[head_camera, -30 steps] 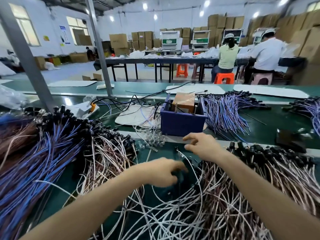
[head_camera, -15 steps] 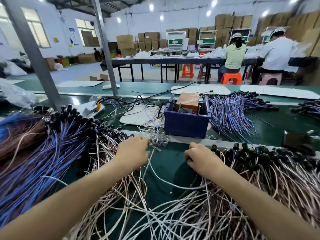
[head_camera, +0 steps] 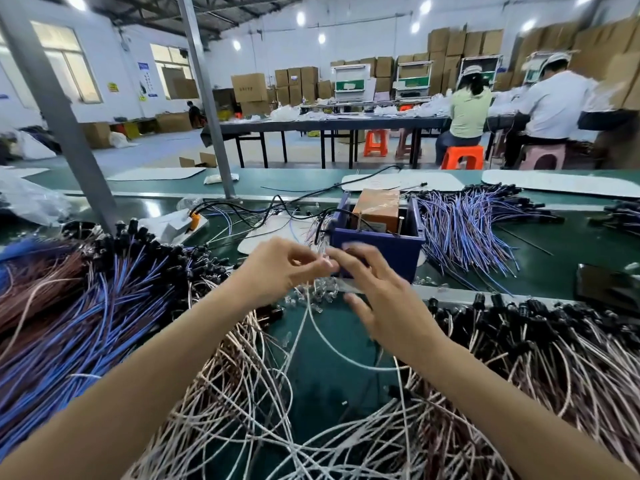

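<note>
My left hand (head_camera: 280, 271) and my right hand (head_camera: 384, 296) meet above the green bench, just in front of a blue plastic bin (head_camera: 381, 247). Between their fingertips is a small clear part, blurred, with a white wire (head_camera: 322, 337) hanging down from it toward the bench. The left thumb and fingers pinch at that part; the right index finger and thumb pinch it from the other side. A heap of small clear parts (head_camera: 318, 296) lies on the bench right below the hands.
Blue and brown wire bundles (head_camera: 69, 323) with black ends fill the left. White-pink wires (head_camera: 536, 368) cover the right and front. An orange box (head_camera: 377, 209) sits in the bin. Blue-violet wires (head_camera: 464, 223) lie behind. Two people sit at a far table (head_camera: 329, 124).
Both hands rose from the bench and came together in front of the blue bin, lifting a white wire; half a second ago they were apart, low on the wire piles.
</note>
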{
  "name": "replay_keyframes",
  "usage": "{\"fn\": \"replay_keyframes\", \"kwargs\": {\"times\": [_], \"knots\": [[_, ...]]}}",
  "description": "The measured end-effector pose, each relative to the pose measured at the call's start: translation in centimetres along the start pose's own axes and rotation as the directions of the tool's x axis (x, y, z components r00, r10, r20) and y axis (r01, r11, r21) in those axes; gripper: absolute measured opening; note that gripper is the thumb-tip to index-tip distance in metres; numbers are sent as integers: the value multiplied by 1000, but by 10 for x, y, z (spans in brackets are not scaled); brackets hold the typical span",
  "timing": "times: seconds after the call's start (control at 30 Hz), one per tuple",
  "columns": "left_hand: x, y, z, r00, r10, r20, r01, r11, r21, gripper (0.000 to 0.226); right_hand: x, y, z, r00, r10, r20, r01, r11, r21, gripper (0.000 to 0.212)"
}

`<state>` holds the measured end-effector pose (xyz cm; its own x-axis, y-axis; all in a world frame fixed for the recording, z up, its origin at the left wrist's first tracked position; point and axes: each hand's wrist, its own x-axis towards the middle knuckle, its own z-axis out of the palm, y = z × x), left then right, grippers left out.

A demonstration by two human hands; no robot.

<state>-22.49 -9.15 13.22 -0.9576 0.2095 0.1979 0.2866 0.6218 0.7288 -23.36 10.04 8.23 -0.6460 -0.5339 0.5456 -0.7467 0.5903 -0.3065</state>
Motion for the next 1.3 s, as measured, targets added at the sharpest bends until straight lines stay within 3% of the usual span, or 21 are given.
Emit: {"fn": "replay_keyframes", "kwargs": {"times": [0.07, 0.13, 0.23, 0.33, 0.4, 0.5, 0.53, 0.6, 0.77, 0.9, 0.97, 1.0, 1.07, 1.1, 1.13, 1.23, 1.3], "knots": [[7, 11, 4, 994, 62, 85, -66, 997, 43, 8, 13, -4, -4, 994, -93, -56, 96, 994, 51, 80], [12, 15, 6, 996, 78, 45, -81, 994, 74, 11, 26, -4, -8, 998, -66, -26, 69, 988, 136, 75], [11, 12, 3, 996, 66, 53, -66, 998, -9, 12, 35, 9, -21, 997, 66, 50, -70, 992, 100, 30], [7, 6, 0, 980, 36, 197, 1, 982, -187, 15, 38, 31, -35, 966, 184, 182, -188, 982, 5, 11], [5, 2, -2, 920, 53, 389, 39, 973, -225, 14, 38, 42, -43, 945, 261, 198, -267, 964, 6, 14], [8, -5, -10, 729, 161, 665, 41, 960, -277, 34, 36, 53, -48, 901, 376, 216, -378, 925, -33, 41], [10, -7, -10, 671, 204, 713, 59, 944, -326, 47, 35, 56, -48, 886, 407, 223, -404, 913, -58, 50], [18, -11, -8, 626, 286, 726, 99, 893, -438, 64, 32, 59, -48, 858, 459, 228, -447, 888, -104, 61], [43, 0, -19, 734, 410, 541, 40, 769, -638, 59, 27, 68, -49, 787, 542, 296, -532, 838, -121, 69], [55, 21, -35, 932, 288, 219, -28, 661, -750, 39, 25, 71, -52, 765, 577, 287, -597, 802, -21, 57], [55, 30, -27, 967, 212, 142, -69, 754, -654, 30, 26, 70, -54, 770, 588, 249, -607, 795, 0, 56], [53, 34, -21, 962, 180, 206, -35, 827, -561, 32, 26, 69, -54, 774, 595, 215, -612, 791, 13, 57], [48, 39, 1, 875, 117, 470, 61, 936, -347, 41, 28, 69, -56, 774, 615, 150, -629, 774, 71, 58], [48, 41, 14, 833, 64, 549, 91, 963, -252, 45, 29, 69, -58, 776, 618, 126, -630, 769, 105, 57], [49, 43, 28, 843, 2, 538, 114, 977, -182, 46, 29, 68, -60, 787, 608, 108, -617, 776, 131, 57], [63, 45, 62, 982, -35, 186, 67, 984, -165, 31, 29, 65, -65, 836, 532, 137, -547, 828, 124, 56], [70, 48, 71, 998, -2, 55, 23, 919, -395, 24, 29, 59, -63, 834, 492, 250, -537, 828, 159, 55]]}}
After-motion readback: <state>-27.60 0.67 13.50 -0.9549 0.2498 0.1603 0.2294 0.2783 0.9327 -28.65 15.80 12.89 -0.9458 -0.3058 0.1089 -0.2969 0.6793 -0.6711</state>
